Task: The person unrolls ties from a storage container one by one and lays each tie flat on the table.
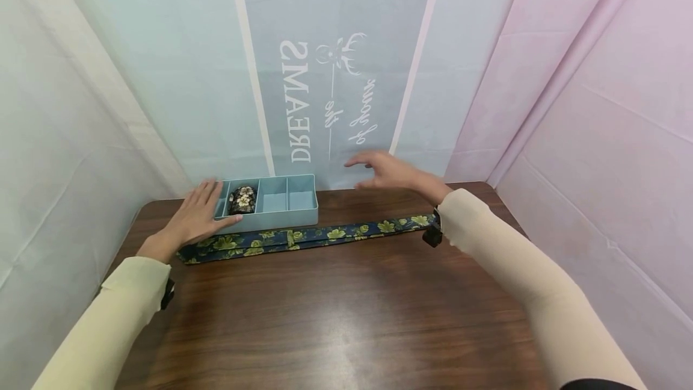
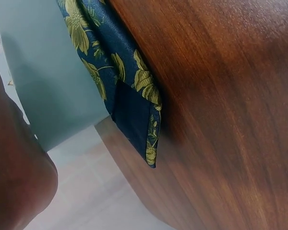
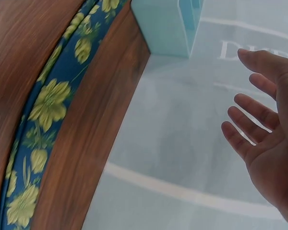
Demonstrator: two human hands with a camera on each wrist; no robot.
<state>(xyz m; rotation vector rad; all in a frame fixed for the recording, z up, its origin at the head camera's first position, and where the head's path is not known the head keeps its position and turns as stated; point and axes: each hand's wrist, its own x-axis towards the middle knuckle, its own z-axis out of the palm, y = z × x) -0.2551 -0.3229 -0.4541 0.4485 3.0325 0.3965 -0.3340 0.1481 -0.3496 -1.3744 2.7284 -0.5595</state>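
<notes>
A light blue box (image 1: 271, 219) with several compartments stands at the table's back edge. My left hand (image 1: 197, 212) lies over its left end, fingers stretched toward the back rim and thumb along the front wall. In one compartment sits a rolled-up black necktie-like bundle (image 1: 242, 200) with cream flowers. Just in front of the box, a navy necktie (image 1: 335, 233) with yellow flowers lies lengthwise, doubled over; its pointed end (image 2: 134, 115) shows in the left wrist view. My right hand (image 1: 387, 170) hovers right of the box, fingers apart and loosely bent, holding nothing.
The brown wooden table (image 1: 335, 318) extends toward me. A grey-blue cloth (image 1: 335, 11) with white lettering hangs behind it, and pale curtains (image 1: 606, 155) close off both sides. A black wrist strap (image 1: 433, 233) overlaps the necktie's right end in the head view.
</notes>
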